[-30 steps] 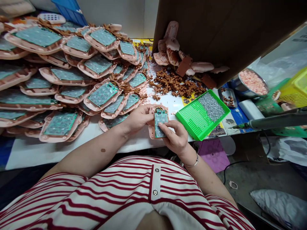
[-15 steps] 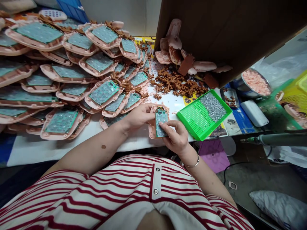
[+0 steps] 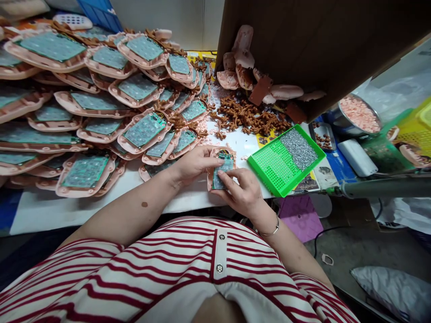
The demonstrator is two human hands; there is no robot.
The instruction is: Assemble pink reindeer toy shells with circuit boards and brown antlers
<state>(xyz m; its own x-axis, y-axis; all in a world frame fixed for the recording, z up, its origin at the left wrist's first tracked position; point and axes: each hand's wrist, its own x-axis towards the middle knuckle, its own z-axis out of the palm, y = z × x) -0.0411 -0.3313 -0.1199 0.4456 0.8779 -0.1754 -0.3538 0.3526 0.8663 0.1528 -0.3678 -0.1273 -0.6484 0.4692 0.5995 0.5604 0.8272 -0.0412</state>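
Observation:
Both hands hold one pink plastic shell [image 3: 210,180] in front of my chest, its inside facing up. A green circuit board with a translucent grey rubber sheet [image 3: 227,165] sits inside it, with thin wires near the top end. My left hand [image 3: 195,165] grips the shell's left side, its thumb lying over the sheet. My right hand [image 3: 243,192] is closed round the lower right side, thumb and index finger pressing on the sheet. The fingers beneath the shell are hidden.
Stacked pink shells with boards [image 3: 144,130] fill the table's left. Brown branching parts [image 3: 249,114] lie ahead, by a cardboard box [image 3: 269,49]. On the right are a green perforated tray [image 3: 269,166] with small metal pieces [image 3: 298,147] and a bowl of pink bits [image 3: 359,114].
My left thumb has moved from the shell's edge onto the rubber sheet. My right fingers have shifted slightly left on it. The shell has barely moved.

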